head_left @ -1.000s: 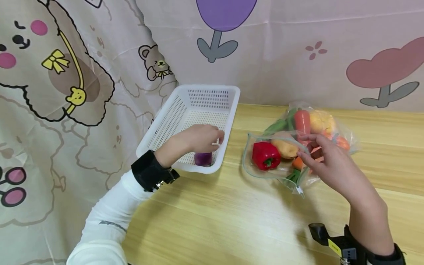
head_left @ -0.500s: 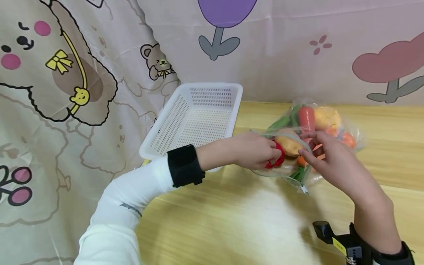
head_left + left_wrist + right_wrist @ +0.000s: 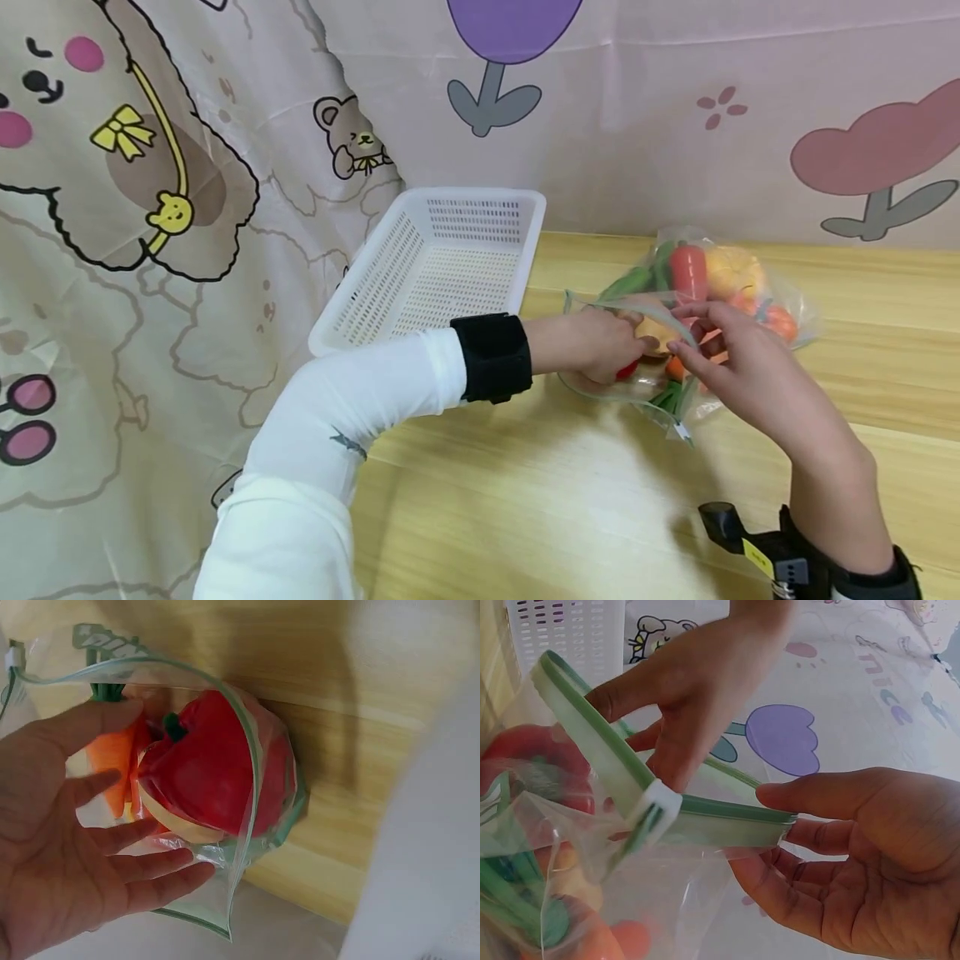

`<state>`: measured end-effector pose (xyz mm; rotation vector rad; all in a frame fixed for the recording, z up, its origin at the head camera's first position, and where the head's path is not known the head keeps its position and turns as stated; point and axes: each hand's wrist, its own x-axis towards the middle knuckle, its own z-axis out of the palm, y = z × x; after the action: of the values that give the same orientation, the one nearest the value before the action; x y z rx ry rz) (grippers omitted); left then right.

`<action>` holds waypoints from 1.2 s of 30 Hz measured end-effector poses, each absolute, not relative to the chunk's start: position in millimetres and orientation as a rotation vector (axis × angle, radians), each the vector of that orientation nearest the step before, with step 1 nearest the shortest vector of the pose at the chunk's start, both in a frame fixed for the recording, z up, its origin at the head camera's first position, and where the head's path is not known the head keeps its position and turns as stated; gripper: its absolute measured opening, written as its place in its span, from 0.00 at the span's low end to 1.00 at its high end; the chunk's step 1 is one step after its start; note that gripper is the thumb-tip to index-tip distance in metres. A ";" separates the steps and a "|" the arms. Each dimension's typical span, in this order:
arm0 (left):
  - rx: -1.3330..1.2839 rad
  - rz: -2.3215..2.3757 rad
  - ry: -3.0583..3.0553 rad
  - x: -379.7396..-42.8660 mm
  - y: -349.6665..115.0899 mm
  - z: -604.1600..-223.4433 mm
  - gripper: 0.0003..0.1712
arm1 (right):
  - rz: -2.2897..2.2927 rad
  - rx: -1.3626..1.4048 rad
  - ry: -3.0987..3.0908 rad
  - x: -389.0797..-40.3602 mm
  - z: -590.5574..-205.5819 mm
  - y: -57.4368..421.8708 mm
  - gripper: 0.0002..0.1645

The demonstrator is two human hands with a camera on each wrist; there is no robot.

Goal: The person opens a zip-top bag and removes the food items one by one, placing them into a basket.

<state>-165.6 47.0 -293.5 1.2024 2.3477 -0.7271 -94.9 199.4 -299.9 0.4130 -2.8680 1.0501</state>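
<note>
Bag (image 3: 739,831) of vegetables right of centre in head frame; right hand (image 3: 750,375) pinches its rim, left hand (image 3: 71,829) dips in, fingers spread near red pepper (image 3: 195,769), gripping nothing. Step looks like reaching in; next calls for grasping 1 item.

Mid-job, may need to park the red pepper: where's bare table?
Bare table: the front stretch between left sleeve and right-wrist camera; also right of the plastic bag. Crowded: the bag, where left hand and right hand meet.

A glossy red pepper (image 3: 210,769) lies inside a clear, green-rimmed, open zip bag (image 3: 727,827)
</note>
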 end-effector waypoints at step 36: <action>1.219 -0.819 2.224 -157.0 50.4 -310.2 0.48 | 0.996 0.445 -2.867 -93.8 -300.1 199.5 0.23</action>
<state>-157.0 50.4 -310.2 1.2192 2.2240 -0.8192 -93.8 199.5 -300.1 0.4447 -2.8668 0.9960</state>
